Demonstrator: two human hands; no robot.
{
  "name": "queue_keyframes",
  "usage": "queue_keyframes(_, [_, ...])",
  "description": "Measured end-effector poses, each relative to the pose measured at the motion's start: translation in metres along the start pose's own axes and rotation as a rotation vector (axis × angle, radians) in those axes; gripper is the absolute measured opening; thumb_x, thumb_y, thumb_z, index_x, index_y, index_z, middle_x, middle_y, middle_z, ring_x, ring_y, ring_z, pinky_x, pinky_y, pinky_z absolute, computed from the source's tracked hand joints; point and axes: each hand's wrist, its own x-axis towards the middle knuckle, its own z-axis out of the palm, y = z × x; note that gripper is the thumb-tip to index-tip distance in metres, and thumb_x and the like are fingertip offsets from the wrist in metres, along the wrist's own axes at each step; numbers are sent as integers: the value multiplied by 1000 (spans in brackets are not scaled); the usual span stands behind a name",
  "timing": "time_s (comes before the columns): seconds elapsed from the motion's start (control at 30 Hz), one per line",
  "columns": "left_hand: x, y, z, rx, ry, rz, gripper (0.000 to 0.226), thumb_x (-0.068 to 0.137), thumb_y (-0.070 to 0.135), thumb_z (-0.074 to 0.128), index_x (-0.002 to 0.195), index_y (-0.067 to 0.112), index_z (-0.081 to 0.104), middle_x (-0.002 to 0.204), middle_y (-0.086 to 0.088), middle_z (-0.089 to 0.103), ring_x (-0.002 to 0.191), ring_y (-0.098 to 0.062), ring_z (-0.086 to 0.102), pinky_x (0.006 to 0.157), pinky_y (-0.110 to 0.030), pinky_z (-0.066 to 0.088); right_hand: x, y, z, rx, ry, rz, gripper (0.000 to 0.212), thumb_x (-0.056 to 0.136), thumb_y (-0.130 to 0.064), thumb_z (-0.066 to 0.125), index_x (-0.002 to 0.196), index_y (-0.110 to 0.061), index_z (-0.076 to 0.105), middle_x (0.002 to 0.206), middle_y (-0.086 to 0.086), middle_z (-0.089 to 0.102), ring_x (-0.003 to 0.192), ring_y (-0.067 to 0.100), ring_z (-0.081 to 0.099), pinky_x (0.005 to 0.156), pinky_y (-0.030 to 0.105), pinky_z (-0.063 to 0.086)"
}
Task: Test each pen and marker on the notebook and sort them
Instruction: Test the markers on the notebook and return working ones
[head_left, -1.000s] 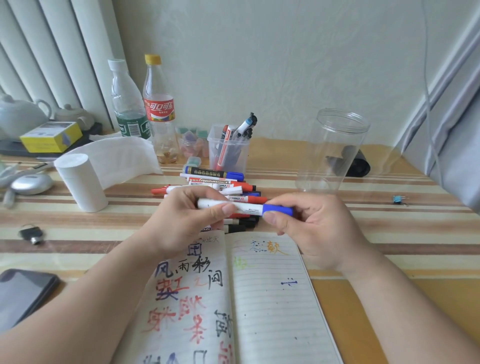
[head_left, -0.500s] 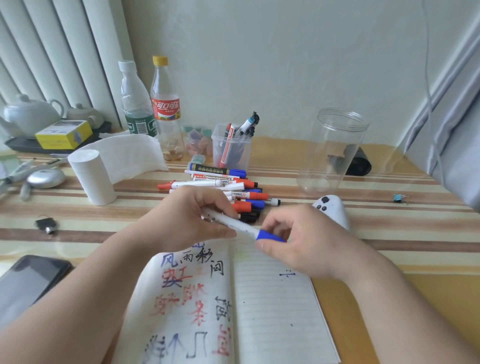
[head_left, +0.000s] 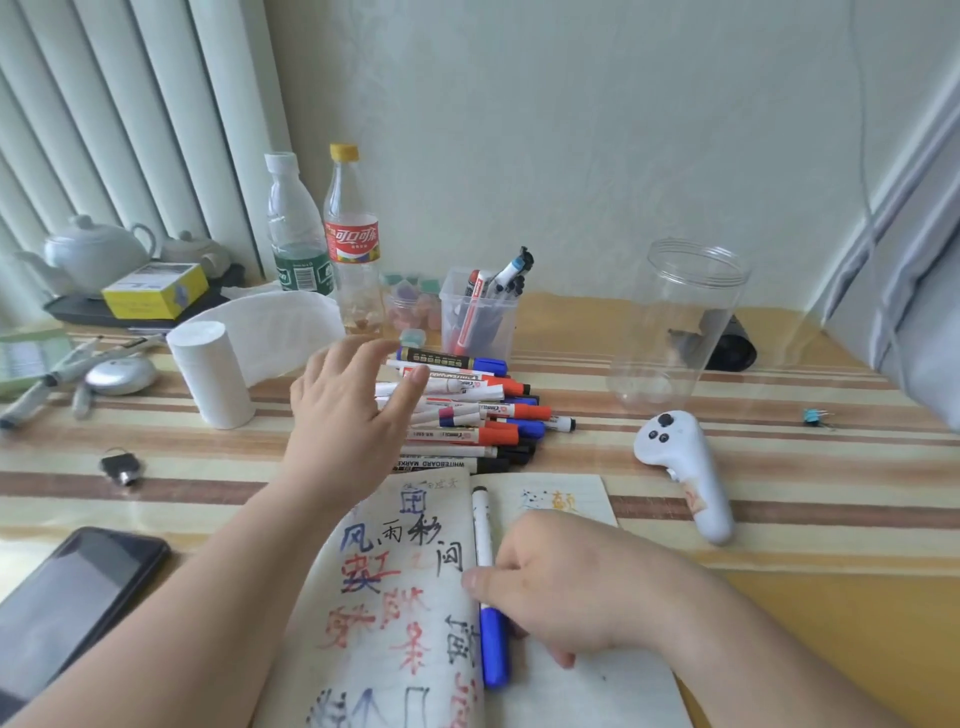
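An open notebook (head_left: 395, 571) with coloured test scribbles lies at the near edge of the table. A white marker with a blue cap (head_left: 483, 530) lies along its centre fold, cap toward me. My right hand (head_left: 566, 587) rests on the right page, thumb and fingers pinching this marker near the cap. My left hand (head_left: 348, 415) hovers with fingers spread over the left end of a pile of red, blue and black markers (head_left: 483, 410) just beyond the notebook, holding nothing. A small clear box (head_left: 478, 317) behind the pile holds several pens.
A tall clear jar (head_left: 675, 332) stands at the back right, with a white controller (head_left: 685, 467) in front of it. A paper roll (head_left: 210, 374), two bottles (head_left: 353, 234), a teapot (head_left: 93, 254) and a key (head_left: 122, 465) are on the left. A phone (head_left: 67, 608) lies near left.
My left hand let go of the blue-capped marker and moved up over the pile. My right hand brought the marker down onto the notebook's fold, turned lengthwise.
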Motion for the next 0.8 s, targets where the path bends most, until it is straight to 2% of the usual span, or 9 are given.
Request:
queue_keyframes(0.1, [8, -13, 8, 17, -116, -307, 71, 95, 71, 33, 150, 26, 39, 156, -7, 34, 145, -31, 27, 118, -50, 22, 0, 6, -4, -35, 130, 0, 58, 95, -61, 50, 62, -14, 51, 49, 1, 48, 46, 16, 44, 53, 31, 38])
queue_keyframes(0.17, [12, -18, 10, -115, -182, -409, 78, 94, 72, 34, 154, 22, 34, 157, -12, 34, 145, -32, 32, 118, -49, 26, 2, 14, -7, 36, 213, 6, 60, 89, -66, 55, 65, -11, 51, 50, 1, 50, 47, 14, 47, 55, 32, 43])
queue_keyframes(0.27, [11, -16, 11, -265, -206, -348, 74, 95, 70, 37, 153, 23, 36, 156, -8, 39, 141, -23, 39, 113, -42, 31, 17, 25, -15, 309, 468, -57, 47, 88, -54, 69, 69, -12, 59, 58, 5, 64, 47, 10, 52, 55, 36, 49])
queue_keyframes(0.33, [10, -16, 12, -321, -208, -296, 78, 93, 77, 34, 152, 26, 38, 155, -3, 42, 140, -19, 41, 114, -41, 33, 33, 27, -30, 472, 671, -90, 33, 86, -41, 76, 69, -15, 64, 62, 6, 68, 48, 7, 52, 53, 29, 43])
queue_keyframes(0.43, [12, -18, 12, -400, -199, -261, 90, 83, 90, 25, 147, 29, 44, 149, 2, 48, 138, -15, 43, 116, -46, 35, 62, 24, -60, 490, 857, -55, 26, 82, -41, 80, 92, -20, 67, 78, -3, 70, 68, 5, 62, 61, 24, 42])
queue_keyframes(0.57, [14, -14, 7, -534, -122, -276, 61, 93, 78, 27, 125, 35, 55, 124, 12, 58, 118, -8, 51, 96, -32, 40, 111, 26, -100, 498, 798, -3, 86, 78, -47, 83, 147, -18, 40, 130, -1, 60, 110, 13, 62, 89, 29, 49])
queue_keyframes(0.63, [13, -11, 5, -565, -110, -274, 44, 96, 69, 27, 114, 39, 53, 116, 16, 59, 113, -7, 52, 86, -26, 36, 137, 29, -114, 513, 739, 22, 112, 73, -48, 87, 158, -17, 21, 152, 4, 45, 133, 20, 50, 107, 38, 44])
queue_keyframes(0.73, [16, -14, 9, -603, -132, -281, 35, 96, 71, 26, 101, 50, 52, 111, 23, 58, 114, -6, 52, 91, -30, 36, 168, 37, -125, 593, 641, 19, 130, 60, -49, 94, 159, -18, 16, 159, 3, 37, 141, 23, 41, 113, 40, 38])
queue_keyframes(0.8, [20, -17, 8, -693, -163, -322, 44, 93, 77, 26, 113, 51, 55, 121, 22, 60, 121, -7, 53, 100, -36, 42, 183, 45, -126, 617, 612, -8, 135, 39, -59, 98, 152, -22, 33, 147, -1, 53, 133, 18, 51, 112, 43, 41])
